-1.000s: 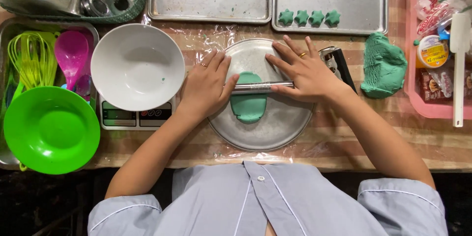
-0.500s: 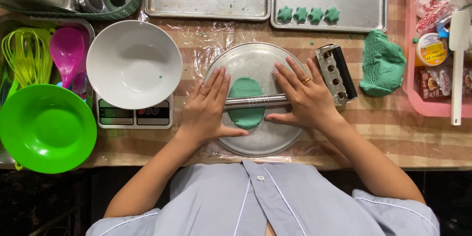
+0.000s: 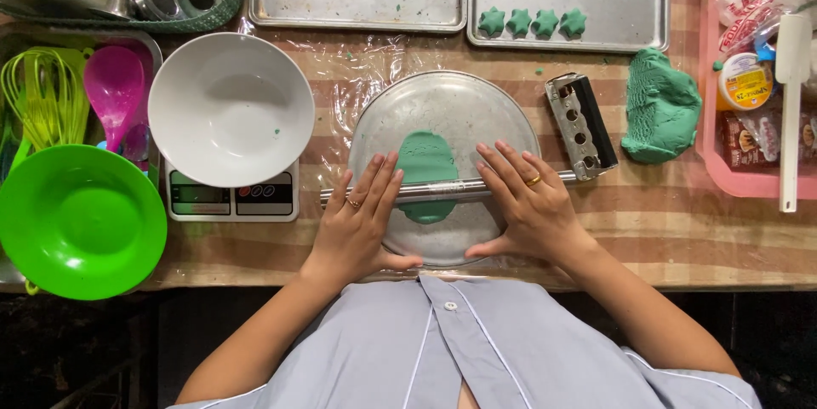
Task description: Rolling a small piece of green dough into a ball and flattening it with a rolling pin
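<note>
At the far right of the counter, a pink tray holds a round yellow-labelled tub, a brown packet and crinkled clear wrappers. Straight before me lies a flat oval of green dough on a round metal pan, with a thin metal rolling rod across its nearer half. My left hand and right hand lie open and flat on the rod, fingers spread, gripping nothing, the dough showing between them. A lump of green dough sits well apart to the right.
</note>
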